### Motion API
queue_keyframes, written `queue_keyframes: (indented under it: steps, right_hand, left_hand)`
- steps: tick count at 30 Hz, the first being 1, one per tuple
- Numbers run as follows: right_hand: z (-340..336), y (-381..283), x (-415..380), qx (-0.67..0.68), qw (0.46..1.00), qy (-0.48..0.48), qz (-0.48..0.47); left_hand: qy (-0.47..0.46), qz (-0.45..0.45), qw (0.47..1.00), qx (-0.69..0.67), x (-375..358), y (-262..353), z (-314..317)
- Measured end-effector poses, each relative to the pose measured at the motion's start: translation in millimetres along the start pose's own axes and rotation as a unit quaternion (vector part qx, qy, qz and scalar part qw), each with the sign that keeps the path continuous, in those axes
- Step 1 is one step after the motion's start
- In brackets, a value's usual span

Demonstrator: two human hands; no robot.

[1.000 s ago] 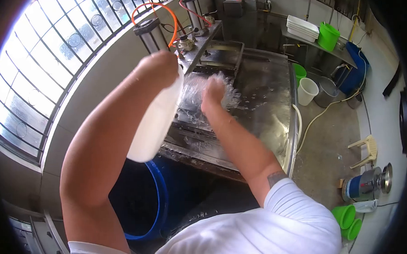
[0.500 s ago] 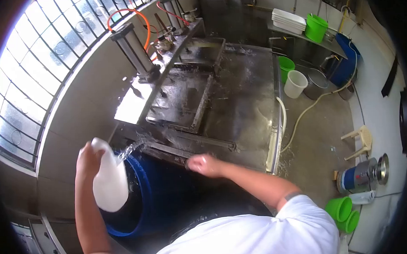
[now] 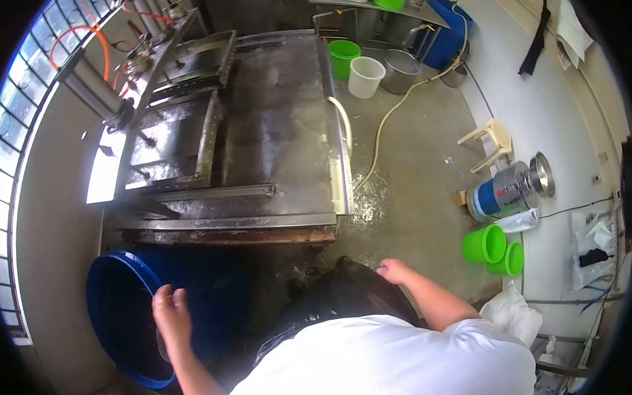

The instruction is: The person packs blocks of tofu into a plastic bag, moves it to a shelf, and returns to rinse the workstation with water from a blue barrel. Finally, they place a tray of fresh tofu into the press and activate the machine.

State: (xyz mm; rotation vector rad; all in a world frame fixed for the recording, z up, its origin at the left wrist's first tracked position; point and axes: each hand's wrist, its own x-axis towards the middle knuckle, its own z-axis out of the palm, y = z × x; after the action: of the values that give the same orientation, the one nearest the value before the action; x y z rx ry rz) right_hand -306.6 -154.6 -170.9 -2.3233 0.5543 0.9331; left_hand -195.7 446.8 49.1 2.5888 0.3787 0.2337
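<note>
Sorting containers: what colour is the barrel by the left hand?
Blue barrel, head view.

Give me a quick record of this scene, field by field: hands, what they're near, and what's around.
left hand: reaching into the blue barrel, over its dark inside; whether it holds anything cannot be told
right hand: loosely open, holding nothing, above the wet floor
worktop: wet steel table beyond the barrel
floor items: green buckets, white bucket, hose, plastic stool
</note>
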Motion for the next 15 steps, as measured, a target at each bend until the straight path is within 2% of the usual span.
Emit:
queue_keyframes:
  steps: [2,3,4,6,8,10,12,13,15]
  right_hand:
    - [10,92,19,0.02,0.998,0.035,0.051]
    - [13,135,22,0.021,0.996,0.05,0.065]
    - [17,178,24,0.02,0.995,0.063,0.079]
    - [12,239,15,0.047,0.989,0.055,0.13]
    - [23,317,31,0.065,0.989,0.059,0.118]
    - [-34,307,-1,0.176,0.97,0.031,0.164]
    - [-69,337,0,0.185,0.962,0.001,0.201]
    - [-72,367,8,0.18,0.965,-0.007,0.19]
    - [-94,437,31,0.222,0.954,0.039,0.196]
  left_hand:
    - [-0.101,0.028,0.992,-0.063,-15,42,46]
    - [-0.135,0.09,0.985,-0.056,-17,75,61]
    - [-0.17,0.115,0.978,-0.023,-21,109,72]
    - [-0.221,0.147,0.964,-0.022,-23,172,101]
    - [-0.231,0.174,0.957,-0.018,-19,228,138]
    - [-0.25,0.211,0.945,0.004,-16,281,181]
    - [-0.26,0.206,0.943,-0.014,-19,332,228]
    - [-0.267,0.227,0.937,0.0,-23,363,244]
    - [-0.308,0.269,0.912,0.021,-36,407,274]
